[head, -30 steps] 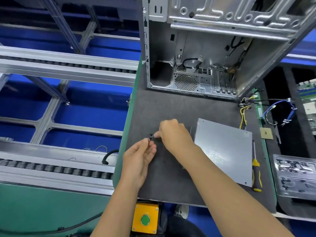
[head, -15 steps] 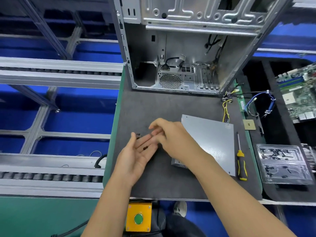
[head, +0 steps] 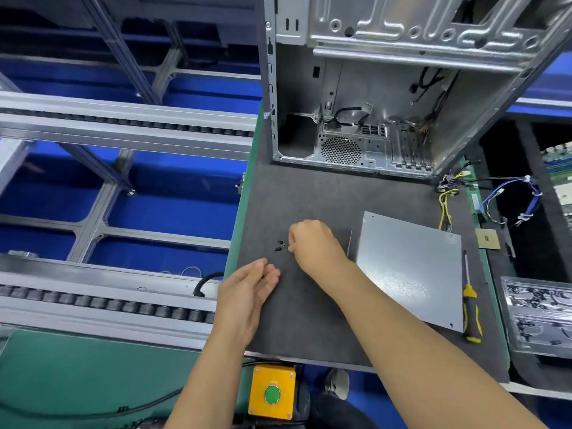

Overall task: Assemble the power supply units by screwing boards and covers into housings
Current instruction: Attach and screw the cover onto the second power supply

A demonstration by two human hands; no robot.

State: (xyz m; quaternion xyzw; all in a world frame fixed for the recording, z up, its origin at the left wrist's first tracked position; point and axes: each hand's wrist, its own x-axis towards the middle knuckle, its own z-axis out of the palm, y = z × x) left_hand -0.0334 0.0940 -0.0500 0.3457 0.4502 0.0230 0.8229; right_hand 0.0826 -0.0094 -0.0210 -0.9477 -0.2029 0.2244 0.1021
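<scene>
Your right hand (head: 312,247) curls, fingers bunched just right of the screws (head: 280,245) on the tabletop (head: 309,196); any pinch is hidden. Your left hand (head: 247,289), nearer you, cups loosely, holding nothing. The cover (head: 408,267) lies right of the screws.

Left hand (head: 247,292) palm up, fingers loosely cupped, right hand (head: 315,246) knuckles up, fingers curled under, both forearms bare and extended forward
</scene>
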